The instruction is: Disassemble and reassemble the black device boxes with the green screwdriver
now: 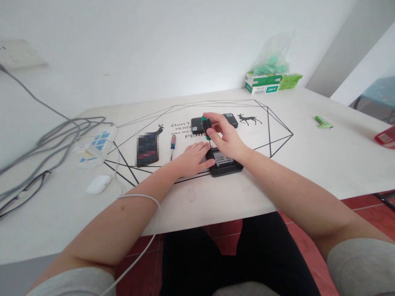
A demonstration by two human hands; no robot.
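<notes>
My right hand [226,137] is closed around the green-and-black handle of a screwdriver [205,121]. It stands nearly upright, its shaft pointing down at the back left corner of a flat black device [230,168] with a label on its upper face. The tip is too small to make out. At the left side of that device, my left hand [194,159] grips its edge, thumb on the near part and fingers towards the back corner. Behind my right hand lies a second black case [230,119], partly covered by the fingers.
Left of my hands lie a small screwdriver [173,142] and a blurred dark phone-like object [147,149]. Further left are a white earbud case [98,184], a power strip [103,142] and grey cables [66,142]. Green-and-white boxes [263,82] stand by the wall; a green wrapper [323,122] lies right.
</notes>
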